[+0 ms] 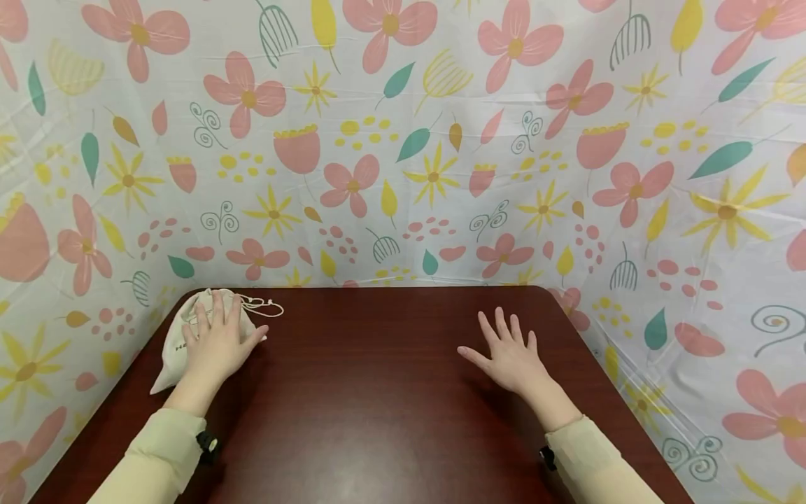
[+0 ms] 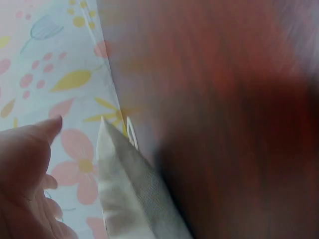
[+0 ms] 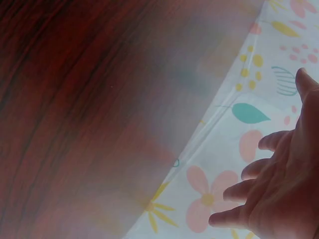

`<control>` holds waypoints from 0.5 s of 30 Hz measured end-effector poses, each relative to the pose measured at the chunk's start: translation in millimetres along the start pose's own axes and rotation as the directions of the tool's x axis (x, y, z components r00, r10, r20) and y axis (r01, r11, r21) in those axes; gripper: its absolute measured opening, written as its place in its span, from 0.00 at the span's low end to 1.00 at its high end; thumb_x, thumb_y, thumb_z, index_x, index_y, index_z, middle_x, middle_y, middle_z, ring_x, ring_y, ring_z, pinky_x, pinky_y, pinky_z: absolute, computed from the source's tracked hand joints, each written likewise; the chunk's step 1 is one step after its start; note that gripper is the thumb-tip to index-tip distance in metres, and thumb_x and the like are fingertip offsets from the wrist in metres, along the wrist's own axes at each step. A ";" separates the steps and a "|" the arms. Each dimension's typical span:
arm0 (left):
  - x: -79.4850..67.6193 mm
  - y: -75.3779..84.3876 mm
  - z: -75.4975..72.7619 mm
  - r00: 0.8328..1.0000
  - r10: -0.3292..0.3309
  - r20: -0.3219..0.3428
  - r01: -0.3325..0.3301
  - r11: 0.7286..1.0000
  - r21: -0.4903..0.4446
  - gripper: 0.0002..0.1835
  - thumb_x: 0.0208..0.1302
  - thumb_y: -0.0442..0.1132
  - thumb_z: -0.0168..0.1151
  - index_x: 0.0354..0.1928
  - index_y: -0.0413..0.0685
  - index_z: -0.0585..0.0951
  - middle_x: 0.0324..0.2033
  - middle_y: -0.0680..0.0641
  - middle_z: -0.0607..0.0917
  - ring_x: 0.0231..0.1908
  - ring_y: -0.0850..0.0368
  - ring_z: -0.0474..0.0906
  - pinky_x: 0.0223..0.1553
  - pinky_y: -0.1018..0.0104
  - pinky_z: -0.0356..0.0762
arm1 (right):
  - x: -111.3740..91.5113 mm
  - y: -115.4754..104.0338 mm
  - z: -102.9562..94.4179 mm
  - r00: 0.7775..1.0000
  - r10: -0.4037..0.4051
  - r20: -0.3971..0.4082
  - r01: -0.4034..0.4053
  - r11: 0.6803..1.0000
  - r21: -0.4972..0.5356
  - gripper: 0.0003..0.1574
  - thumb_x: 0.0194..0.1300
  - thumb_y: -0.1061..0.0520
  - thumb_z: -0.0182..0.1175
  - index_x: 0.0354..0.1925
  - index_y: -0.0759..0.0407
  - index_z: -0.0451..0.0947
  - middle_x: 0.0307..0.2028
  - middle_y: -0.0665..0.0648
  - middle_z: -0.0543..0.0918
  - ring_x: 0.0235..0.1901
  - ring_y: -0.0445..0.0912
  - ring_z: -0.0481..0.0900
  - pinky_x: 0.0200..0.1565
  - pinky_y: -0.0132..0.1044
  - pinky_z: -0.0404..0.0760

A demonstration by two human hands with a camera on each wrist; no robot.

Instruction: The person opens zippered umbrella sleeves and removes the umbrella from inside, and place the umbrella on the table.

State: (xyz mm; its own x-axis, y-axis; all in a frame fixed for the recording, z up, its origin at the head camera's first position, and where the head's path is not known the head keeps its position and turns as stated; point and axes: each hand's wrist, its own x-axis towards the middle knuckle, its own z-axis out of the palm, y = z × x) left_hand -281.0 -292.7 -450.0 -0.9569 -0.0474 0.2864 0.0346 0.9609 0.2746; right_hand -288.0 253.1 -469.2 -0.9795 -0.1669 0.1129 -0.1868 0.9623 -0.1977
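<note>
A cream drawstring bag (image 1: 173, 350) lies at the table's far left corner, with its thin cord (image 1: 271, 304) trailing to the right. Over it is my left hand (image 1: 216, 343), fingers spread and straight, covering part of the bag and its dark print. The left wrist view shows a gap between this hand (image 2: 22, 174) and the bag's upright side (image 2: 127, 191); whether a fingertip touches the cloth cannot be told. On the right, my right hand (image 1: 513, 360) hovers above the table with spread fingers and holds nothing. The right wrist view shows its palm (image 3: 284, 199) and fingers too.
The dark red-brown wooden table (image 1: 365, 392) has a glossy top with rounded far corners. A white cloth (image 1: 403, 231) printed with flowers and leaves hangs behind it and along both sides. Dark wrist devices (image 1: 208, 442) sit at the light sleeves' cuffs.
</note>
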 end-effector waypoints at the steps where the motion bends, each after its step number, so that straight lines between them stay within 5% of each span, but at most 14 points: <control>1: 2.2 -2.6 -1.9 1.000 -0.021 0.005 0.021 1.000 -0.002 0.53 0.65 0.72 0.46 0.78 0.44 0.45 0.74 0.31 0.33 0.68 0.25 0.22 0.55 0.19 0.30 | -0.1 -0.5 0.0 1.000 -0.002 0.005 0.002 1.000 -0.002 0.63 0.58 0.14 0.39 0.79 0.45 0.40 0.77 0.63 0.37 0.73 0.66 0.34 0.61 0.73 0.37; 5: 13.6 -13.8 -4.8 0.991 -0.125 0.055 0.127 0.992 -0.020 0.57 0.62 0.75 0.47 0.76 0.37 0.46 0.72 0.25 0.35 0.66 0.16 0.28 0.49 0.15 0.36 | 0.8 -3.8 -1.3 1.000 -0.017 0.012 0.017 1.000 0.000 0.63 0.59 0.15 0.40 0.79 0.45 0.39 0.76 0.63 0.38 0.73 0.66 0.35 0.62 0.73 0.37; 9: 23.2 -24.4 -0.5 0.965 -0.218 0.148 0.226 0.973 -0.043 0.65 0.54 0.81 0.47 0.75 0.34 0.45 0.70 0.22 0.37 0.62 0.11 0.31 0.46 0.15 0.40 | 3.8 -9.7 -1.9 0.999 -0.044 0.009 0.044 0.999 0.019 0.62 0.60 0.16 0.42 0.79 0.46 0.41 0.76 0.64 0.40 0.73 0.66 0.36 0.63 0.71 0.37; 15: 24.7 -30.7 11.6 0.958 -0.215 0.192 0.218 0.976 0.004 0.63 0.54 0.83 0.42 0.72 0.33 0.56 0.66 0.19 0.50 0.58 0.07 0.40 0.46 0.16 0.42 | 9.2 -21.0 2.2 0.995 -0.091 0.033 0.091 0.996 0.001 0.61 0.61 0.18 0.43 0.79 0.48 0.42 0.76 0.64 0.43 0.73 0.66 0.41 0.64 0.69 0.44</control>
State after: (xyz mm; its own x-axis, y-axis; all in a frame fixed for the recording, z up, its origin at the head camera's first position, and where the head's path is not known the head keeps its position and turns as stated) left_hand -309.0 -320.1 -462.0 -0.9792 -0.1992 0.0391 -0.1758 0.9285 0.3270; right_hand -293.3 230.9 -466.1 -0.9605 -0.2604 0.0982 -0.2748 0.9430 -0.1879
